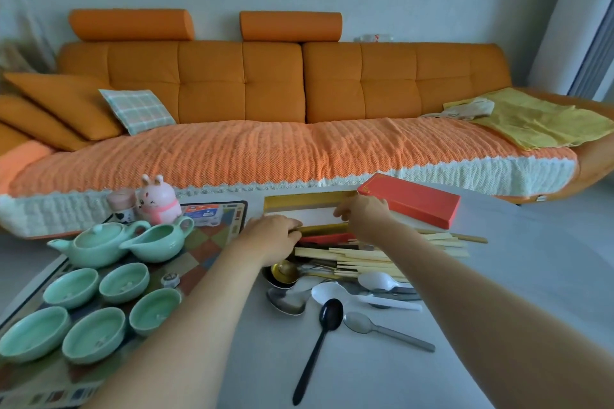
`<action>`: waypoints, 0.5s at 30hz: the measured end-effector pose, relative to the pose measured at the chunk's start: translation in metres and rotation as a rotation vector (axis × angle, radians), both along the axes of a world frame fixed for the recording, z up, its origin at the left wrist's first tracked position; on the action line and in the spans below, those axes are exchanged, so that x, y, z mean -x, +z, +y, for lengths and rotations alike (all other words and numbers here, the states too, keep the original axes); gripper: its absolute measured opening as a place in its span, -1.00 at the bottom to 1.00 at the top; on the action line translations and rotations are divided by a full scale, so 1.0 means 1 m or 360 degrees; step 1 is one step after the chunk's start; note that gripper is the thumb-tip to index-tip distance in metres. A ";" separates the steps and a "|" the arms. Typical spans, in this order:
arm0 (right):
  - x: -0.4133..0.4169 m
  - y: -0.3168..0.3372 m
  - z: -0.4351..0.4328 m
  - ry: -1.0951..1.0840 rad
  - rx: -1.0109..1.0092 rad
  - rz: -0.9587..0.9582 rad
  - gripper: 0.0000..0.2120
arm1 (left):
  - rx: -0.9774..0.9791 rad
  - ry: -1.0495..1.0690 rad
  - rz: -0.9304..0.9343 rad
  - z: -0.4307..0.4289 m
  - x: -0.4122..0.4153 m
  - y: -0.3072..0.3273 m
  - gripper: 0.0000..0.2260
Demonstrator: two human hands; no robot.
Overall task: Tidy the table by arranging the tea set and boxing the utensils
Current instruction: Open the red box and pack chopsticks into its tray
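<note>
An open gold-lined box (pixel 307 206) lies at the far middle of the table, its red lid (pixel 410 201) resting to the right. My left hand (pixel 270 236) grips the box's near left edge. My right hand (pixel 363 214) curls over the box's right end. In front of the box lies a pile of bamboo chopsticks (pixel 382 257) and spoons: a black spoon (pixel 324 335), white plastic spoons (pixel 352 295), a metal spoon (pixel 375 327). On the left, a mint teapot (pixel 94 244), pitcher (pixel 156 242) and several mint cups (pixel 96 332) sit on a patterned mat (pixel 202 259).
A pink rabbit figure (pixel 157 201) and a small jar (pixel 121 206) stand behind the tea set. An orange sofa (pixel 265 83) with a knitted cover runs along the far side. The grey table (pixel 515 276) continues to the right.
</note>
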State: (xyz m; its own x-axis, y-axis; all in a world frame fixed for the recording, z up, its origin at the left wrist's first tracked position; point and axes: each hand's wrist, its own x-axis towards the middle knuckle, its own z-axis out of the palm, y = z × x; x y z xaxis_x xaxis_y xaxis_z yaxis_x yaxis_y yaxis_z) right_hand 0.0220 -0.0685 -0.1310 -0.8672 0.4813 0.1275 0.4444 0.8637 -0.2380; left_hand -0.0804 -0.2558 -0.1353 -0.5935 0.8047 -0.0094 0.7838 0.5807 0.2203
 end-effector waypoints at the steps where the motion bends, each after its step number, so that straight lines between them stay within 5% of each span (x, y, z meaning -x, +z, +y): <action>1: -0.001 0.000 -0.001 0.0038 0.0046 0.0003 -0.60 | 0.0014 0.0026 -0.0049 0.001 0.003 0.000 -0.64; 5: -0.011 0.003 -0.002 0.0193 0.0138 -0.0040 -0.62 | 0.0058 0.0102 -0.0166 0.006 0.009 0.001 -0.67; 9: -0.029 0.010 0.004 0.0221 0.0317 0.0132 -0.62 | 0.0095 0.0115 0.0034 0.019 -0.003 0.013 -0.60; 15: -0.077 0.021 0.046 0.0028 0.0231 0.0585 -0.63 | -0.0346 -0.0192 0.0125 0.065 -0.053 0.031 -0.64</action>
State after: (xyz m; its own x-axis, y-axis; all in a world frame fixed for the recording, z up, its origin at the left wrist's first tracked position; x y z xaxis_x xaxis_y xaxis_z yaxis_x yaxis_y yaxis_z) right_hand 0.0987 -0.0221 -0.1102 -0.7846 0.5026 0.3629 0.2920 0.8160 -0.4989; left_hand -0.0278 -0.1908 -0.1042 -0.4853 0.8477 0.2141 0.8641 0.4276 0.2654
